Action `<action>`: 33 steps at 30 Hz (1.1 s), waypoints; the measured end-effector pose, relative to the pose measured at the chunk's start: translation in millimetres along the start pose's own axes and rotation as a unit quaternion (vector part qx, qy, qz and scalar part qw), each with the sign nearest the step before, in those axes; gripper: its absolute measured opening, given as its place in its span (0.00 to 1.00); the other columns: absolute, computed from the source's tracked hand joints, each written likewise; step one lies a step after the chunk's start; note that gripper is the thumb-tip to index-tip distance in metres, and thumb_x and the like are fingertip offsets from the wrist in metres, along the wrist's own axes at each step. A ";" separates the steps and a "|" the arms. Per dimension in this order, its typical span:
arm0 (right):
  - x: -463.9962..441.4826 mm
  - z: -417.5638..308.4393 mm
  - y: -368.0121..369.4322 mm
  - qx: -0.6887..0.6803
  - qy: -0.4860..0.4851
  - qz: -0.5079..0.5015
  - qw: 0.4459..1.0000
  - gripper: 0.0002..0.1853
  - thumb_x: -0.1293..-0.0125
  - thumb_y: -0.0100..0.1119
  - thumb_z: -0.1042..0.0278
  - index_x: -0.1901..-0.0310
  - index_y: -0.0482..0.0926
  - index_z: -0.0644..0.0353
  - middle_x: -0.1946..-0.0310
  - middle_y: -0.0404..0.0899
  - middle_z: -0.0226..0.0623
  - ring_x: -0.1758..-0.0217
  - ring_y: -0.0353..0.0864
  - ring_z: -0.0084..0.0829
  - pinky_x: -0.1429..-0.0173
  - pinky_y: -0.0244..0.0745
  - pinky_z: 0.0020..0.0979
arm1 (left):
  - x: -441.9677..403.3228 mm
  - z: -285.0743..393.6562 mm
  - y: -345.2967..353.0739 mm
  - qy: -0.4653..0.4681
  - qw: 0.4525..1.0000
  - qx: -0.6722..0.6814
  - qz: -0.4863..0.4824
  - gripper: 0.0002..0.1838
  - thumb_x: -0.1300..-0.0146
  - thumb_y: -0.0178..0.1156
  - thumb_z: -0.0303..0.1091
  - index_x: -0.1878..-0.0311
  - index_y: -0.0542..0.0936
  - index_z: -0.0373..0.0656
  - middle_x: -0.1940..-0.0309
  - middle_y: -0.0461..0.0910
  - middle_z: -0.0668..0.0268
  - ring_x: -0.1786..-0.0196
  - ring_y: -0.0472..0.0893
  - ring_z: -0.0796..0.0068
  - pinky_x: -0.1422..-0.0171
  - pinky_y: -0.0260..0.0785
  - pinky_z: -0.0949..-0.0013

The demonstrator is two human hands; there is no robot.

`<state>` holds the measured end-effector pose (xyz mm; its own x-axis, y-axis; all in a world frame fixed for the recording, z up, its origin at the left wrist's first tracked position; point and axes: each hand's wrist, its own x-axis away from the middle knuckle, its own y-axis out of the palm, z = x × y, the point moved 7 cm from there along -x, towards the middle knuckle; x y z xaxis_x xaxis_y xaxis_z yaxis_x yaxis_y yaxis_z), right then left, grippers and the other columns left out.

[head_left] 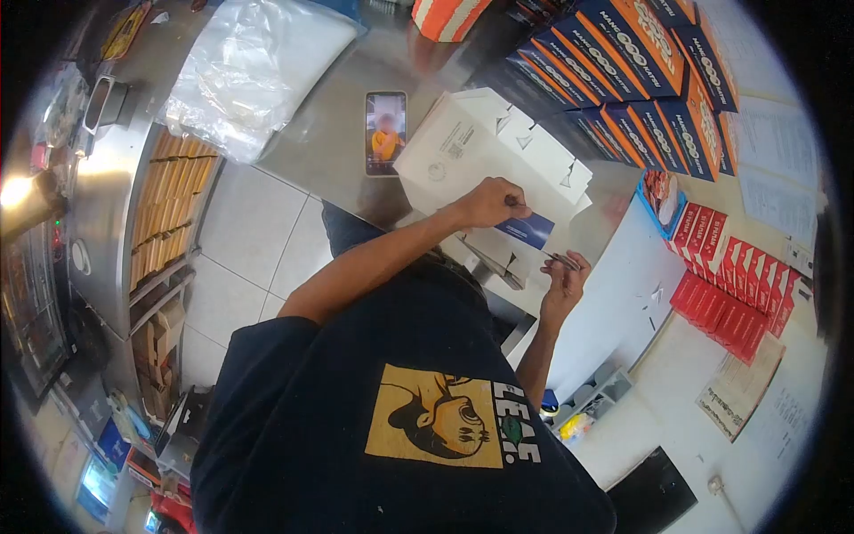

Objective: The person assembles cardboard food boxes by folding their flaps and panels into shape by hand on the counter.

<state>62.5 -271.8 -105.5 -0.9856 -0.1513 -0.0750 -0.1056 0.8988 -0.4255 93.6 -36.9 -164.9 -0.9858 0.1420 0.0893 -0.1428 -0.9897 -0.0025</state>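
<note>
A worker's left hand curled at the edge of a blue card over white cartons, its grip impossible to tell, while the right hand gripped a small metallic tool near the card. Beside the cartons, 1 lit phone lay on the steel counter; orange-and-navy boxes stood stacked beyond.

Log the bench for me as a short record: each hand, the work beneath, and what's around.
Left hand: fingers closed at the edge of a blue card
Right hand: gripping a slim metal tool, probably scissors
Beneath: white carton
Beside carton: phone, screen lit, on the steel table
Upper left: plastic bags
Right side: orange-and-navy boxes, stacked; red boxes
Unclear: whether the tool's tip touches the card
</note>
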 end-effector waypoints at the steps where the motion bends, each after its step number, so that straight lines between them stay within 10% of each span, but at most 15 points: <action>1: -1.5 3.7 -2.1 -0.034 0.054 0.013 0.998 0.13 0.29 0.61 0.78 0.44 0.76 0.63 0.51 0.77 0.42 0.62 0.84 0.29 0.60 0.82 0.28 | 0.0 1.4 -2.2 -0.011 1.000 -0.001 0.018 0.16 0.38 0.71 0.44 0.61 0.88 0.38 0.67 0.87 0.54 0.64 0.85 0.63 0.55 0.75 0.62; 5: -10.2 -18.6 3.4 -0.121 0.097 0.072 0.985 0.08 0.34 0.68 0.80 0.63 0.75 0.62 0.75 0.80 0.36 0.78 0.78 0.22 0.76 0.69 0.22 | -3.0 -3.9 0.4 -0.059 0.998 -0.002 0.028 0.16 0.43 0.73 0.44 0.65 0.89 0.38 0.71 0.87 0.54 0.67 0.86 0.62 0.58 0.76 0.62; 18: -22.4 -55.1 41.0 0.019 0.077 -0.028 0.997 0.05 0.37 0.69 0.79 0.63 0.81 0.66 0.70 0.78 0.33 0.77 0.80 0.22 0.74 0.73 0.23 | 13.2 52.8 27.0 -0.031 0.984 -0.175 -0.026 0.13 0.43 0.72 0.44 0.64 0.90 0.44 0.68 0.88 0.55 0.62 0.86 0.56 0.53 0.77 0.58; 21: -14.3 -11.3 45.8 0.064 0.156 -0.227 0.959 0.06 0.33 0.67 0.75 0.60 0.83 0.68 0.71 0.77 0.35 0.77 0.79 0.24 0.72 0.74 0.27 | 29.3 91.9 32.5 0.029 0.936 -0.343 -0.076 0.11 0.43 0.70 0.40 0.62 0.89 0.44 0.62 0.87 0.55 0.55 0.86 0.53 0.44 0.75 0.52; 23: -20.9 -10.9 34.4 0.093 0.105 -0.209 0.968 0.07 0.32 0.66 0.73 0.60 0.82 0.68 0.72 0.78 0.36 0.77 0.79 0.24 0.72 0.73 0.27 | 41.0 122.4 16.1 0.123 0.792 -0.597 0.015 0.10 0.44 0.67 0.36 0.61 0.88 0.43 0.56 0.86 0.54 0.50 0.84 0.47 0.39 0.71 0.46; 26: -30.0 -40.7 28.6 0.122 0.028 -0.169 0.978 0.09 0.30 0.65 0.69 0.62 0.82 0.68 0.74 0.78 0.38 0.78 0.79 0.26 0.73 0.72 0.29 | 33.8 132.2 -21.6 0.088 0.764 -0.639 -0.006 0.09 0.44 0.66 0.33 0.61 0.87 0.41 0.55 0.85 0.54 0.54 0.85 0.49 0.43 0.74 0.50; 33: -55.3 -95.6 4.6 0.216 0.026 -0.160 0.963 0.19 0.28 0.65 0.58 0.72 0.78 0.66 0.82 0.75 0.33 0.83 0.72 0.22 0.77 0.65 0.28 | 29.3 151.7 -43.8 0.096 0.885 -0.455 0.026 0.08 0.40 0.63 0.30 0.59 0.86 0.40 0.61 0.83 0.54 0.59 0.85 0.51 0.53 0.78 0.57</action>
<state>103.9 -220.0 -17.1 -0.9179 -0.3619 0.1627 -0.3517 0.5523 -0.7558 84.3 8.3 -11.1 -0.9773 0.1841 -0.1049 -0.0231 -0.5845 -0.8111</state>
